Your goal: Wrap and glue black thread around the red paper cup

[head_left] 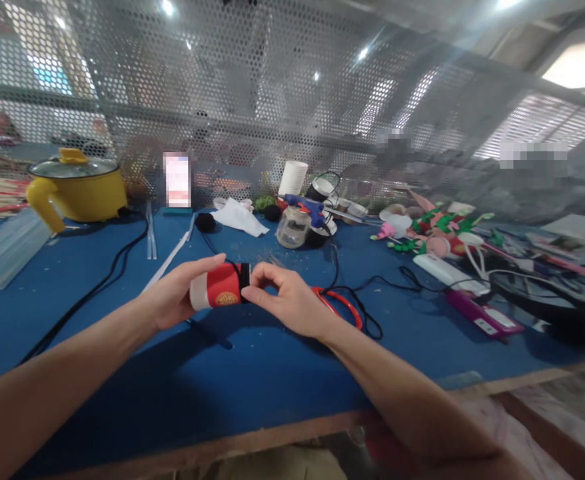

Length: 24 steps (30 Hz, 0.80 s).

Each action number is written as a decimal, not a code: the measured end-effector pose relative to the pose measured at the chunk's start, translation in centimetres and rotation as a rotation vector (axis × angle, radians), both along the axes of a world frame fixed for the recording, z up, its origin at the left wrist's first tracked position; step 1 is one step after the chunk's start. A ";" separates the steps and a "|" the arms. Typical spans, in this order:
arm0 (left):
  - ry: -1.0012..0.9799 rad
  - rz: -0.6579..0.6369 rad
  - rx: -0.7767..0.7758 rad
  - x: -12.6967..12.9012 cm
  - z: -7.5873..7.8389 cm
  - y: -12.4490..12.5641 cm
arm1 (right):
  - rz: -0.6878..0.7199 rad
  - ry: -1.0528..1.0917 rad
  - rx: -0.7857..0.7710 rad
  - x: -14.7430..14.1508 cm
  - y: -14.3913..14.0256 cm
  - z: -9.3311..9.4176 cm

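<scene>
Tilted on its side, a red and white paper cup with a gold round emblem lies in my left hand, its fingers wrapped underneath and the thumb along the top. A band of black yarn circles the cup's right end. My right hand pinches at that end, thumb and forefinger pressed to the yarn; the fingertips partly hide it. From the band a dark strand runs back toward a black yarn ball on the table behind.
Red-handled scissors lie beside my right wrist. Behind stand a glass jar, a blue glue gun and white paper cups. A yellow pot and glue sticks are left; a purple power strip and cables lie right.
</scene>
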<state>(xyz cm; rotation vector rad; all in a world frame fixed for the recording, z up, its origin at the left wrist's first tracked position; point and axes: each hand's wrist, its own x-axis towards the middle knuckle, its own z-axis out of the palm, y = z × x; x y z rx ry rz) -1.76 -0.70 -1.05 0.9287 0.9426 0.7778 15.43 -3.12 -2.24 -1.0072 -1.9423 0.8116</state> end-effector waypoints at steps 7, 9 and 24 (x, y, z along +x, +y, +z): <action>0.088 -0.026 0.246 0.3 -1.4 -0.5 | -0.188 0.053 0.159 0.6 0.3 0.1; 0.110 -0.055 0.284 0.3 -1.7 -0.6 | -0.129 0.013 0.195 0.6 0.2 0.0; 0.342 -0.050 0.358 0.8 -2.1 -1.0 | 0.076 0.057 0.056 -0.4 -0.7 -0.2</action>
